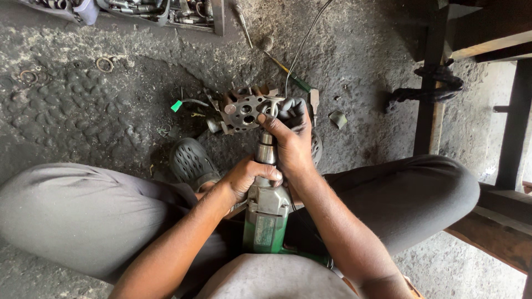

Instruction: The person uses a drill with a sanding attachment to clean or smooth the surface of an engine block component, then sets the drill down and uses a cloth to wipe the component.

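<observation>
We sit cross-legged on the rough concrete floor (100,111), which spreads out beyond our fingers on every side, with the green power drill (266,213) lying between our knees. Our left hand (246,178) wraps closed around the drill's neck, and just ahead our right hand (291,141) grips the chuck (266,150), fingers curled tight around it, a dark cloth bunched at the knuckles. Just past the right fingertips a perforated metal plate part (244,112) rests on the floor, against the tool's tip. We judge the loose plate could spin or kick if the bit catches, and the cloth might snag in the chuck. A screwdriver (285,71) lies farther out.
</observation>
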